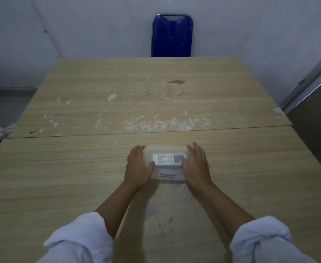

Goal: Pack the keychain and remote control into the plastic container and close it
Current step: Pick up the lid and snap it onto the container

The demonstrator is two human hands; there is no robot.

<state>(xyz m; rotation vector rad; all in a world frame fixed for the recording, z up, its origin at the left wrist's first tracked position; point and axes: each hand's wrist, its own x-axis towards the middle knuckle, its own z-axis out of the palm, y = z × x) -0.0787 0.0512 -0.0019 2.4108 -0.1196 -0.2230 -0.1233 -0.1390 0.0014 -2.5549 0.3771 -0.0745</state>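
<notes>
Closing step, I judged; next needs even thumb pressure on the lid | worn wood-grain table (pixel 231 168) under the clear, rounded plastic container (pixel 165 148) | left hand (pixel 137 166) and right hand (pixel 196 166) straight-fingered against its ends, clasping nothing | white slab remote control (pixel 168 159) inside, far half | keychain (pixel 166 175) inside, near half, thin and reddish

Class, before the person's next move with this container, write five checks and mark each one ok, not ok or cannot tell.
1. Remote control lies inside the plastic container: ok.
2. Keychain is inside, by the near wall: ok.
3. Left hand and right hand flank the container, one at each end: ok.
4. Container closed and sealed all round: cannot tell.
5. Container sits flat on the table: ok.
</notes>
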